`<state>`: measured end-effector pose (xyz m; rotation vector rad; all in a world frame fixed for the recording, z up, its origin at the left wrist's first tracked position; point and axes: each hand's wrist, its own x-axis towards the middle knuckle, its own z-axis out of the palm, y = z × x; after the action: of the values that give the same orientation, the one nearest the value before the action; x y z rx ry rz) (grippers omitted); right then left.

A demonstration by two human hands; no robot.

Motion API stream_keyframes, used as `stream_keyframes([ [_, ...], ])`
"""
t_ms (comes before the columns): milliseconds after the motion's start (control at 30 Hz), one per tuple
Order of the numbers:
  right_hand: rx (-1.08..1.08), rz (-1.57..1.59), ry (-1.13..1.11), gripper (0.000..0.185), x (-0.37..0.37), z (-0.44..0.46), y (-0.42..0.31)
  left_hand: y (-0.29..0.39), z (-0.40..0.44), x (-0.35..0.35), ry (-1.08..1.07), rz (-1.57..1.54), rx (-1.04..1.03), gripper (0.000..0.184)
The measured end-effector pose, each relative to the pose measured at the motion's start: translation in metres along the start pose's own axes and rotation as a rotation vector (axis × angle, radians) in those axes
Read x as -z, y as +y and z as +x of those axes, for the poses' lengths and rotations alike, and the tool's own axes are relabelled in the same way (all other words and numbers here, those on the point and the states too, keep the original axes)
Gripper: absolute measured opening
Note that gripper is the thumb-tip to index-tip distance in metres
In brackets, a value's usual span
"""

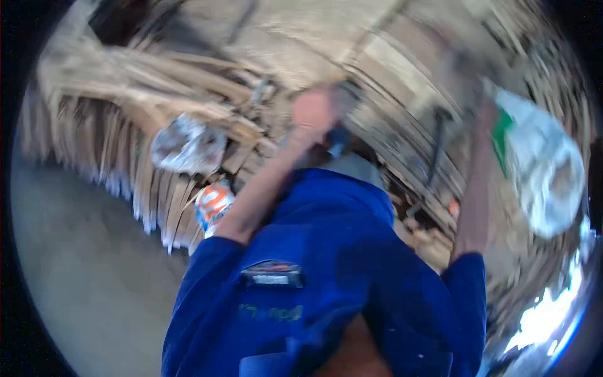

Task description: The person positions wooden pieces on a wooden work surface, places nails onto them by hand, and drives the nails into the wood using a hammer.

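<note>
My left hand is in front of my chest, its fingers curled like a fist. A dark blurred thing shows at its far side; I cannot make out what it is. Out to the right, my right hand is smeared by motion and its fingers cannot be read. A greyish blur lies just beyond it, of no clear kind. Right beside that hand is a white sack with a green patch. Between my arms a dark hammer-shaped tool lies on the wooden boards.
Stacked wood strips line the left side. A crumpled clear plastic bag rests on them, with an orange, white and blue packet nearer me. Grey floor spreads at the lower left. More wood pieces are at the far right.
</note>
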<state>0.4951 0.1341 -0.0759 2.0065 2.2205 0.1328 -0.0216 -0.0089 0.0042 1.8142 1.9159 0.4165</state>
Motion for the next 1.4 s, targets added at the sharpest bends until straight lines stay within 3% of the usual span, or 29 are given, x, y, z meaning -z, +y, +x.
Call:
stream_keyframes([
  [33,-0.138,0.891,0.275,0.025,-0.042,-0.030,-0.015,0.005,0.001,-0.004,-0.076,0.062,0.182,0.027],
  [67,0.244,0.485,-0.031,0.027,-0.034,-0.045,-0.027,0.004,0.002,-0.002,-0.023,0.074,0.085,0.028],
  [100,-0.375,0.987,-0.367,0.031,0.095,-0.073,-0.119,0.002,0.003,-0.003,0.040,0.093,0.006,0.028],
  [133,-0.064,0.714,-0.352,0.027,0.038,-0.091,-0.105,0.004,0.003,-0.003,0.019,0.078,-0.020,0.028],
  [200,0.017,0.619,-0.210,0.028,0.053,-0.128,-0.142,0.004,0.003,0.000,-0.031,0.124,0.009,0.029],
  [333,-0.230,0.707,-0.295,0.027,0.057,-0.172,-0.181,0.009,0.005,0.001,-0.065,0.149,0.022,0.030],
  [500,-0.251,0.758,-0.226,0.029,0.052,-0.211,-0.225,0.004,0.004,-0.002,-0.096,0.152,0.008,0.030],
  [600,-0.271,0.560,-0.001,0.027,0.046,-0.221,-0.243,0.002,0.002,-0.002,-0.092,0.150,-0.023,0.031],
  [767,-0.265,0.615,0.036,0.024,0.031,-0.226,-0.233,0.002,0.001,-0.001,-0.096,0.139,-0.057,0.031],
  [900,-0.207,0.720,-0.051,0.027,0.017,-0.224,-0.212,0.003,0.002,0.002,-0.121,0.140,-0.057,0.033],
  [1000,-0.304,1.053,-0.259,0.024,0.027,-0.223,-0.205,-0.001,0.002,0.000,-0.126,0.135,-0.093,0.031],
  [1067,-0.392,1.189,-0.259,0.022,0.032,-0.221,-0.206,-0.003,0.004,-0.002,-0.122,0.135,-0.112,0.030],
  [1133,-0.580,1.465,-0.272,0.019,0.043,-0.221,-0.212,0.006,-0.002,0.001,-0.140,-0.203,-0.194,0.026],
  [1200,-0.587,1.530,-0.214,0.019,0.076,-0.218,-0.224,0.018,-0.012,-0.002,-0.155,-0.363,-0.237,0.025],
  [1267,-0.590,1.646,-0.092,0.018,0.112,-0.211,-0.240,0.040,-0.025,-0.013,-0.538,-0.865,0.068,0.020],
  [1400,-0.523,1.539,0.017,0.020,0.138,-0.202,-0.271,0.059,-0.036,-0.039,-0.647,-1.185,0.258,0.018],
])
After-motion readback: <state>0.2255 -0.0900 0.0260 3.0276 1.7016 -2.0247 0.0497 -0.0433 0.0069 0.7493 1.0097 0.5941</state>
